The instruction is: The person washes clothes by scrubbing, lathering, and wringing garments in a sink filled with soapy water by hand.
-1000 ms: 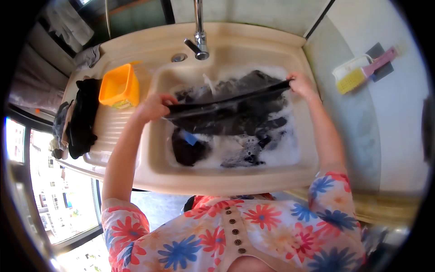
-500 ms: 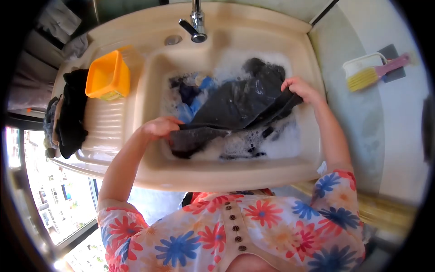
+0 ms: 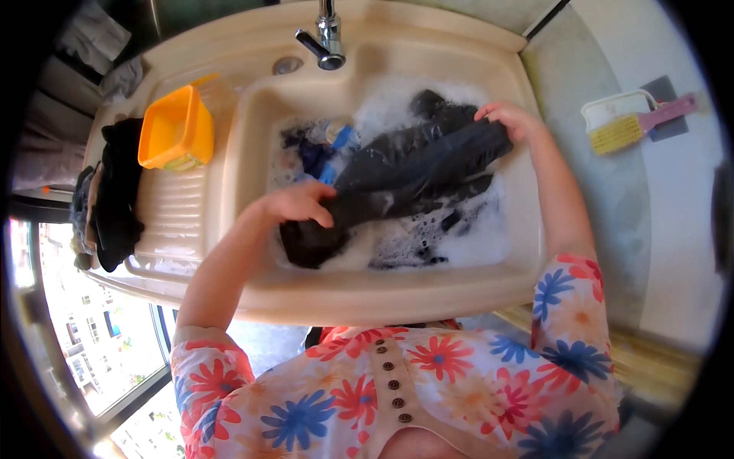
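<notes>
A wet, dark grey garment point(image 3: 428, 157) is stretched slantwise over the soapy sink point(image 3: 397, 284), its lower left end hanging into the suds. My left hand point(image 3: 302, 203) grips its left part, with thumb and forefinger spread around a fold. At the upper right, my right hand point(image 3: 507, 118) pinches the garment's other end between thumb and fingers. Blue and navy cloth point(image 3: 315, 155) lies in the foam behind my left hand. More dark fabric point(image 3: 413, 256) shows through the suds below the garment.
A chrome tap point(image 3: 329, 46) rises at the sink's back. On the ribbed drainboard point(image 3: 172, 206) stand a yellow plastic container point(image 3: 176, 130) and a pile of dark clothes point(image 3: 118, 195). A scrubbing brush with a pink handle point(image 3: 642, 124) lies on the right ledge.
My left hand has moved right and slightly up along the garment. The garment's near edge has been folded up and over, and my right hand has stayed nearly in place.
</notes>
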Demonstrator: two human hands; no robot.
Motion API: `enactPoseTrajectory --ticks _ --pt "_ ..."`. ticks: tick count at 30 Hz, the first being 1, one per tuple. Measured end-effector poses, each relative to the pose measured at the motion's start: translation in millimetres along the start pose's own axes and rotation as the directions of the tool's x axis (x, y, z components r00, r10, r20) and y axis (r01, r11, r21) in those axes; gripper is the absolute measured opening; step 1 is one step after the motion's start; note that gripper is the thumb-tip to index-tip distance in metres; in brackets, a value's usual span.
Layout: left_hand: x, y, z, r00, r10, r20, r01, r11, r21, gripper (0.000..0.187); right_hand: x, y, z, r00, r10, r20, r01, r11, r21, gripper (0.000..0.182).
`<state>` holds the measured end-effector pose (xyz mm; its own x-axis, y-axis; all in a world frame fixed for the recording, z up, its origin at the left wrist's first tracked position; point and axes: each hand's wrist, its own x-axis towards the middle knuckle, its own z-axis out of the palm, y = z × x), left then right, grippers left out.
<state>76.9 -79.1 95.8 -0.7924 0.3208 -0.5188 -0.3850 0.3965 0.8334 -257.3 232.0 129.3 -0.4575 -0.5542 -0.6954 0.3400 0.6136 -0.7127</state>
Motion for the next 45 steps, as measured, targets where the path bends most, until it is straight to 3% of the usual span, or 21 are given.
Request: enactPoseTrajectory --ticks 1,4,8,13,15,17,19,22,25,26,27,28,31,33,36,39,40,41,42,43,45 --pt "-5 -2 -10 0.997 0.019 0.080 0.006 0.953 -0.303 0.043 2 0 -7 1.000 0.008 0.003 -0.008 1.000 0.029 0.020" --pt "-18 8 -27 0.984 0.063 -0.167 -0.174 0.550 -0.817 0.035 8 -6 -4 0.999 0.039 -0.017 -0.033 0.967 0.252 0.021" --pt "6 14 -11 0.964 -0.079 -0.253 -0.238 0.163 -0.957 0.030 29 -7 6 0.999 -0.053 0.000 0.049 0.915 0.401 0.026" --pt "44 25 29 0.961 -0.075 -0.268 -0.255 0.150 -0.955 0.017 -8 1 113 0.953 -0.300 -0.049 0.278 0.798 0.535 0.028" --pt "63 29 47 0.968 -0.059 -0.243 -0.225 0.224 -0.948 0.018 -36 12 177 0.943 -0.314 -0.107 0.332 0.876 0.349 0.030" --pt "66 45 62 0.959 -0.146 -0.245 -0.199 0.270 -0.942 0.025 -49 34 217 0.813 -0.550 -0.188 0.537 0.835 -0.118 0.036" --pt "68 40 65 0.964 -0.196 -0.182 -0.117 0.303 -0.946 0.037 -53 60 230 0.869 -0.490 -0.071 0.493 0.870 0.028 0.044" --pt "77 44 75 0.878 -0.371 -0.302 -0.058 0.543 -0.838 0.036 -71 67 230 0.710 -0.689 0.145 0.694 0.651 -0.307 0.043" --pt "105 2 82 0.875 -0.138 -0.464 -0.131 0.855 -0.501 0.034 -78 39 203 0.680 -0.584 0.442 0.733 0.549 -0.401 0.033" --pt "98 11 84 0.835 -0.059 -0.547 -0.077 0.972 -0.223 0.032 -78 22 196 0.603 -0.683 0.412 0.762 0.339 -0.552 0.040" --pt "83 29 86 0.798 0.044 -0.601 0.000 0.997 0.073 0.030 -82 4 195 0.535 -0.750 0.389 0.634 0.051 -0.772 0.042" --pt "71 46 88 0.768 0.162 -0.620 0.094 0.929 0.359 0.028 -84 -8 197 0.541 -0.702 0.463 0.590 -0.075 -0.804 0.041" --pt "54 75 94 0.866 0.136 -0.482 0.164 0.832 0.530 0.027 -59 -10 203 0.599 -0.495 0.629 0.562 -0.301 -0.771 0.033" --pt "36 95 93 0.887 0.059 -0.458 0.239 0.789 0.566 0.024 -46 -13 203 0.708 -0.377 0.597 0.454 -0.405 -0.794 0.021" --pt "27 86 83 0.845 0.035 -0.533 0.292 0.805 0.516 0.027 -48 -28 190 0.776 -0.352 0.523 0.406 -0.357 -0.842 0.021" --pt "29 75 68 0.711 0.157 -0.686 0.086 0.948 0.307 0.025 -63 -46 191 0.931 -0.332 0.152 0.242 0.250 -0.937 0.020" --pt "33 76 68 0.642 0.141 -0.754 0.044 0.975 0.220 0.030 -55 -40 182 0.884 -0.447 0.137 0.311 0.344 -0.886 0.032" --pt "38 80 72 0.658 -0.011 -0.753 -0.128 0.984 -0.126 0.031 -48 -29 181 0.888 -0.449 0.096 0.370 0.576 -0.728 0.042" --pt "44 87 76 0.698 -0.143 -0.702 -0.281 0.846 -0.452 0.032 -44 -17 181 0.895 -0.443 0.056 0.406 0.757 -0.512 0.052" --pt "49 93 78 0.758 -0.238 -0.607 -0.388 0.583 -0.714 0.033 -50 -13 184 0.905 -0.426 0.018 0.416 0.873 -0.254 0.062" --pt "62 87 86 0.898 -0.186 -0.400 -0.338 0.292 -0.895 0.036 -60 14 192 0.805 -0.576 0.143 0.592 0.761 -0.266 0.093"
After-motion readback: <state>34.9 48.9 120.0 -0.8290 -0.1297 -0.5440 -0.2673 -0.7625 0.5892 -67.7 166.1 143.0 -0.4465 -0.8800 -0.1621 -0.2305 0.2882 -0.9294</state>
